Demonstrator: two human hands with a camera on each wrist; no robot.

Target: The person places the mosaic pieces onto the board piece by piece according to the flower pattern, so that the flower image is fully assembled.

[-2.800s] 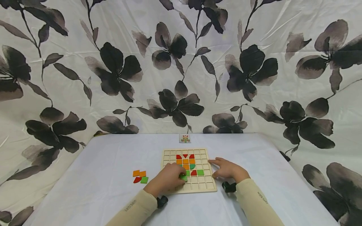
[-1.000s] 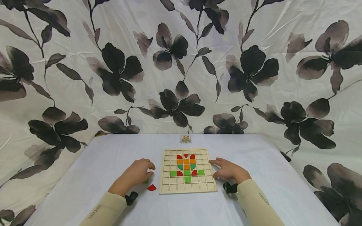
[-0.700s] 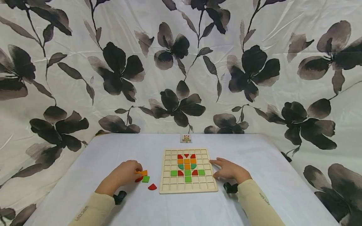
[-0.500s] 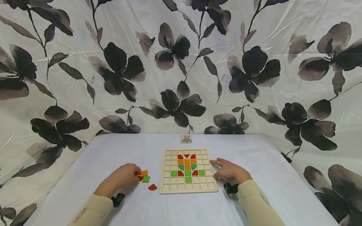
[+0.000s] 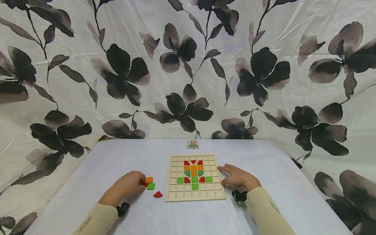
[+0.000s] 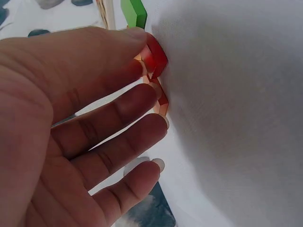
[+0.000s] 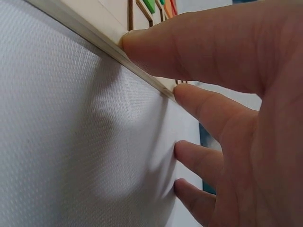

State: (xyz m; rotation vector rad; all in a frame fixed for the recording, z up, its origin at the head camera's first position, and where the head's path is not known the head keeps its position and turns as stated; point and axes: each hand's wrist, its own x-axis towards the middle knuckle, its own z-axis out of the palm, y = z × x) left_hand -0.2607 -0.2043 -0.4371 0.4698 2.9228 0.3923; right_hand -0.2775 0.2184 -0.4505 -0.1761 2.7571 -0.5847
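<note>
My left hand [image 5: 129, 184] is at the small pile of wooden tiles left of the board. Its thumb and index finger pinch a red tile [image 6: 155, 56], which the fingers partly cover in the head view. Under the middle fingertips lies an orange-red edge of another tile [image 6: 162, 99]. Beside the fingers are an orange square tile [image 5: 149, 180] and a green square tile [image 5: 151, 186]. My right hand [image 5: 239, 176] touches the right edge of the wooden grid board [image 5: 221, 194] with thumb and index finger, the other fingers spread.
A red fan-shaped tile [image 5: 157, 194] lies alone between the pile and the board. Red, orange and green tiles form a pattern on the board. A small picture card [image 5: 193, 144] lies at the far edge of the white-covered table [image 5: 117, 153]. Behind hangs a floral cloth [image 5: 182, 65].
My left hand has gone from the board to the tile pile on the left. A red fan-shaped tile now lies apart, nearer the board. The right hand has stayed at the board's edge.
</note>
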